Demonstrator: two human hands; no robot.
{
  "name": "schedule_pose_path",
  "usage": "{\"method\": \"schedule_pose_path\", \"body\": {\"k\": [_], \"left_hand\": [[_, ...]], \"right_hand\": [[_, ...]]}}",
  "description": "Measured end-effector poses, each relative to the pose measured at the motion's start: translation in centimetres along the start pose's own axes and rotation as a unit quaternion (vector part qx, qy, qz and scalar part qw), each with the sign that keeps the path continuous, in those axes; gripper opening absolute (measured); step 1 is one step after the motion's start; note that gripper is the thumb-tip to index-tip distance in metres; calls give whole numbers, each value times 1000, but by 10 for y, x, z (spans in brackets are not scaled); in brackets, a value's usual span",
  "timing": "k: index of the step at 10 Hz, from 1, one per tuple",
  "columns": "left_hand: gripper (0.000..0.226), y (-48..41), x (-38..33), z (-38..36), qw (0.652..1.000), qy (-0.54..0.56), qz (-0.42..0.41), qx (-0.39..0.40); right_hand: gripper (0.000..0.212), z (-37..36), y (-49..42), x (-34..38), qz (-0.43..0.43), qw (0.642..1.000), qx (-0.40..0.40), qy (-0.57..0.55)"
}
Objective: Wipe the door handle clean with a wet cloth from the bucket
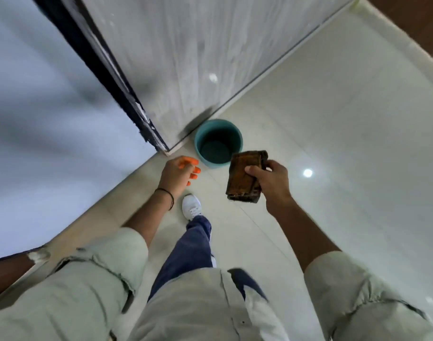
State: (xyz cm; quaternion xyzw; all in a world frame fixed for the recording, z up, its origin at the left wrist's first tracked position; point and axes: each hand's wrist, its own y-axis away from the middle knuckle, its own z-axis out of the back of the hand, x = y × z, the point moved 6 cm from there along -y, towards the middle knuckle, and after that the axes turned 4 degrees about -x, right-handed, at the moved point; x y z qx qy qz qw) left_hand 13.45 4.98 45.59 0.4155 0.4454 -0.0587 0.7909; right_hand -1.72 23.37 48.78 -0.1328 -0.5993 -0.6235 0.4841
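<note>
A teal bucket stands on the pale tiled floor at the foot of a grey door. My right hand holds a folded brown cloth just right of the bucket and above the floor. My left hand hangs to the left of the bucket, its fingers loosely apart, with orange-tinted fingertips and nothing in it. A black band sits on that wrist. No door handle shows in this view.
A dark door frame edge runs down to the floor beside the door, with a pale wall to its left. My white shoe and blue trouser leg stand just short of the bucket. Glossy tiles spread out to the right.
</note>
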Motion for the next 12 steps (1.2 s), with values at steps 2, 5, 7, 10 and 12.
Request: {"method": "schedule_pose_path", "body": {"k": [2, 5, 7, 10, 12], "left_hand": [[21, -89, -17, -34, 999, -46, 22, -3], [25, -221, 36, -79, 989, -136, 42, -28], [26, -314, 122, -117, 975, -207, 40, -67], [70, -387, 203, -149, 935, -332, -41, -117], [69, -392, 233, -159, 921, -362, -73, -123]], "right_hand": [[30, -12, -95, 20, -9, 997, 11, 71], [40, -86, -279, -28, -29, 983, 74, 166], [42, -138, -400, -107, -11, 965, 119, 234], [36, -215, -511, -212, 11, 945, 140, 294], [55, -239, -541, -246, 8, 924, 143, 355]]}}
